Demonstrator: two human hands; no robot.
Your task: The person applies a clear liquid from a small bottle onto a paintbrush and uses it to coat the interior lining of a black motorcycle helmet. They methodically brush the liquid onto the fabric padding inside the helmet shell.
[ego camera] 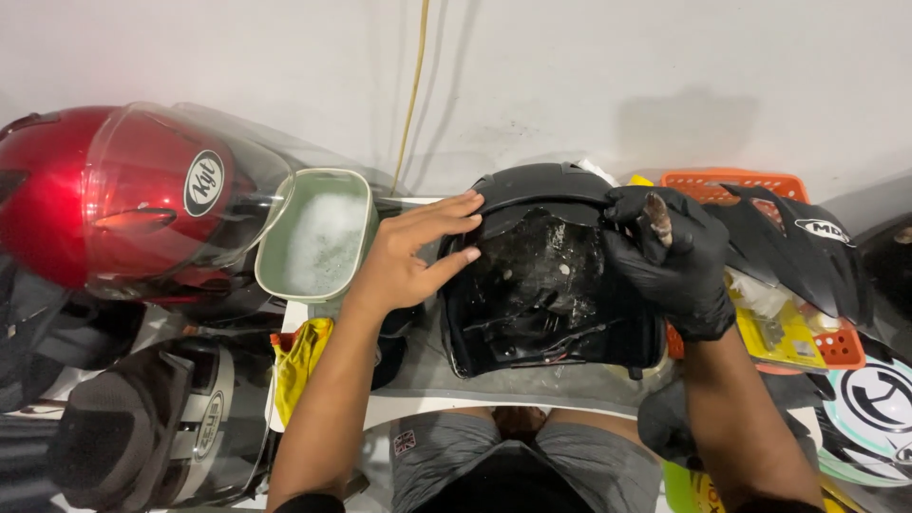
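Observation:
A black helmet shell lies open side up on a small table in front of me, its inside wet and soapy. My left hand, bare, rests flat with spread fingers on the shell's left rim and steadies it. My right hand wears a black glove and holds a small worn brush at the shell's upper right rim, bristles up.
A pale green tub of soapy water stands left of the shell. A red helmet with clear visor sits far left, a grey helmet below it. A yellow cloth, an orange basket and black visor parts lie around.

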